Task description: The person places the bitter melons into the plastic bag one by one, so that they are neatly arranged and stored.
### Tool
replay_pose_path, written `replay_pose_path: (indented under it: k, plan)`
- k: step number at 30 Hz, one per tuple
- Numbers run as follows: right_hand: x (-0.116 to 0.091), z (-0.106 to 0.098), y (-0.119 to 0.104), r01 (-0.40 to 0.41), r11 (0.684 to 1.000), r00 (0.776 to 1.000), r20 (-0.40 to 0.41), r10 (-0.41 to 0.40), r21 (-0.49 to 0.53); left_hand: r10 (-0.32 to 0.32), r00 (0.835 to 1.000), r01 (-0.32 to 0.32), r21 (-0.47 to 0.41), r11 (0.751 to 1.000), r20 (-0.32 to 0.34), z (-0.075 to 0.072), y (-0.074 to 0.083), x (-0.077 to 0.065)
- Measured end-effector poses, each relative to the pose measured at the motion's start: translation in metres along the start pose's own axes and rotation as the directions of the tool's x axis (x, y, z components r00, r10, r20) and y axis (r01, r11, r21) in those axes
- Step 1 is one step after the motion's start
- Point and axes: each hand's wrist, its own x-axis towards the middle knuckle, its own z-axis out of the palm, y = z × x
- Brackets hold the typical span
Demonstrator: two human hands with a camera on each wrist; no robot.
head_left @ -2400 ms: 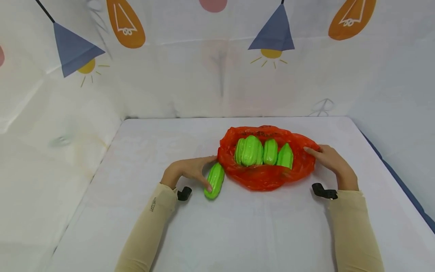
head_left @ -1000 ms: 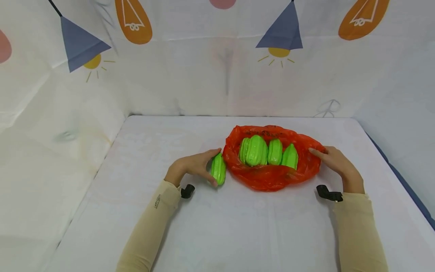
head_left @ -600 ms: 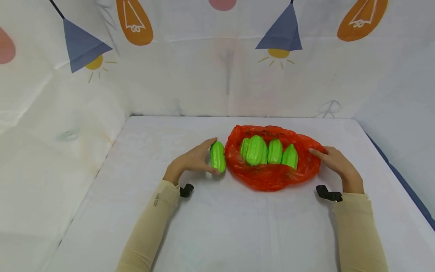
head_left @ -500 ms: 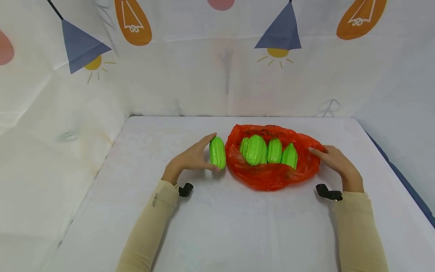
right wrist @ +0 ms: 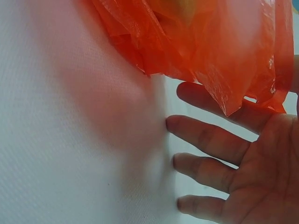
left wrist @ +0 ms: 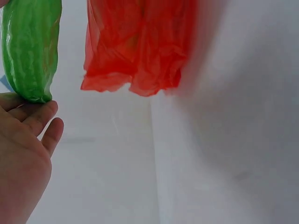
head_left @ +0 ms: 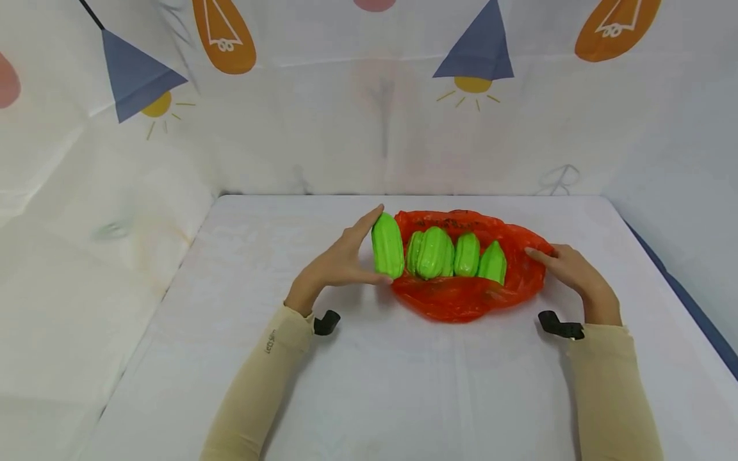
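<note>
My left hand (head_left: 341, 261) holds a glossy green ridged gourd (head_left: 387, 246) lengthwise, thumb at its near end and fingertips at its far end. The gourd is at the left rim of a red plastic bag (head_left: 455, 302) and overlaps it in the head view. In the left wrist view, fingertips press the tip of the gourd (left wrist: 30, 46), beside the hanging bag (left wrist: 138, 51). Several similar gourds (head_left: 431, 253) lie in the bag's wide mouth. My right hand (head_left: 571, 269) pinches the bag's right edge; the right wrist view shows its other fingers (right wrist: 210, 137) spread below the plastic.
A white-covered table (head_left: 398, 384) lies under everything. A white cloth wall (head_left: 323, 128) with printed lamps and bulbs stands behind its far edge. Black wrist mounts (head_left: 326, 323) jut inward from both sleeves.
My left hand has brought the gourd from the table left of the bag, up and to the right, to the bag's left rim. The right hand has kept its grip on the bag edge.
</note>
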Motion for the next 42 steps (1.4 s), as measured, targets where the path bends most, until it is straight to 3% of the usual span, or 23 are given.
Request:
replay_pose_path:
  k: [8,12,17,24,30,35,42]
  plan:
    - [-0.002,-0.002,0.000,0.001,1.000,1.000,-0.009,-0.001,0.002,0.090,0.992,-0.098,0.104,0.990,0.087,0.009,0.024,0.032]
    - [0.000,-0.002,-0.002,0.006,1.000,1.000,-0.010,-0.006,0.003,0.124,0.982,-0.148,0.171,0.974,0.139,0.016,0.040,0.049]
    - [0.003,0.000,-0.002,0.006,1.000,1.000,-0.008,-0.006,0.014,0.138,0.967,-0.180,0.191,0.965,0.214,0.027,0.055,0.068]
    - [-0.001,0.000,0.002,-0.005,1.000,1.000,-0.006,0.005,-0.008,0.077,0.944,-0.146,0.196,0.970,0.322,0.047,0.063,0.088]
    - [-0.003,0.001,0.004,-0.003,1.000,1.000,-0.006,0.003,0.020,0.002,0.912,-0.124,0.272,0.954,0.410,0.063,0.067,0.104]
    - [-0.002,0.003,0.004,0.008,1.000,1.000,-0.020,-0.007,0.022,-0.087,0.885,-0.109,0.383,0.917,0.458,0.071,0.069,0.113]
    - [0.000,0.003,0.002,0.018,1.000,1.000,-0.021,-0.017,0.019,-0.161,0.872,-0.132,0.540,0.831,0.462,0.077,0.071,0.120]
